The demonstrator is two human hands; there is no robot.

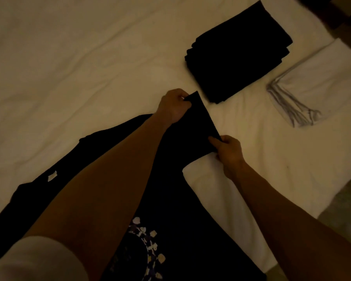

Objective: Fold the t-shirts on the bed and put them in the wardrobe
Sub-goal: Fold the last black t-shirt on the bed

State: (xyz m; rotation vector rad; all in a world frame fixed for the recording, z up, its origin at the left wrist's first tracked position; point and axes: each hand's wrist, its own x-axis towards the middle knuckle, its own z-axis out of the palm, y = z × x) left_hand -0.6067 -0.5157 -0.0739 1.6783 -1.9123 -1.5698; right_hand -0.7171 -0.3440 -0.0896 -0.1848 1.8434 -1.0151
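A black t-shirt [170, 199] with a pale printed design lies spread on the white bed [69, 57] in front of me. Its right sleeve is lifted off the sheet. My left hand [173, 106] pinches the sleeve's far corner, and my right hand [228, 151] pinches its near corner. A stack of folded black t-shirts [237, 55] rests on the bed just beyond the sleeve. To its right lies a folded white t-shirt [316, 84] with a grey edge.
The bed's right edge [322, 201] runs diagonally at lower right, with floor beyond it. Dark furniture [336, 11] sits in the top right corner. Rumpled white sheet covers the left and far side.
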